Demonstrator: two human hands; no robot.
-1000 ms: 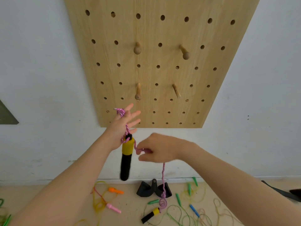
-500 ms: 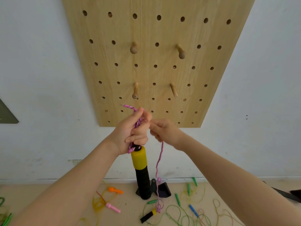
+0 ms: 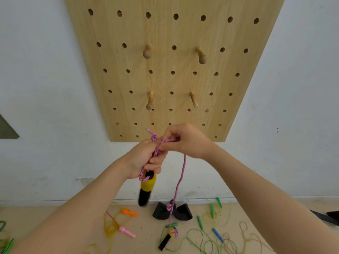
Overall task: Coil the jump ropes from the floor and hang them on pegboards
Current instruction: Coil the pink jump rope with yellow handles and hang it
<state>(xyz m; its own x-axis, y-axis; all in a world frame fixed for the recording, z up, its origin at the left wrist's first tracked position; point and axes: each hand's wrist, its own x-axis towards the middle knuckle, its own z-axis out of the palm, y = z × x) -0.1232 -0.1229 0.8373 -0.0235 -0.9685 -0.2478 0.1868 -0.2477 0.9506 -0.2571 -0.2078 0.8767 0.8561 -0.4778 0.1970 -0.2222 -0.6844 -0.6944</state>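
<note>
Left hand point(image 3: 146, 158) closed round pink rope point(image 3: 180, 178) loops, yellow-black handle point(image 3: 146, 189) hanging below it. Right hand point(image 3: 185, 142) just beside, touching, pinching same rope. Rope drops straight down from right hand to 2nd handle point(image 3: 166, 240) on floor point(image 3: 146, 228). Long way still to pull up; right hand nearer. Pegboard point(image 3: 165, 70) up behind hands, lower left peg point(image 3: 150, 101) closest, nothing on it.

Pegboard point(image 3: 170, 74): pale wood, matt, visible grain, wooden pegs point(image 3: 147, 51). Pink rope point(image 3: 180, 177): braided cord, speckled. Handle point(image 3: 146, 189): yellow-black matt foam-like grip. Wall point(image 3: 42, 88): white paint, scuffed.
</note>
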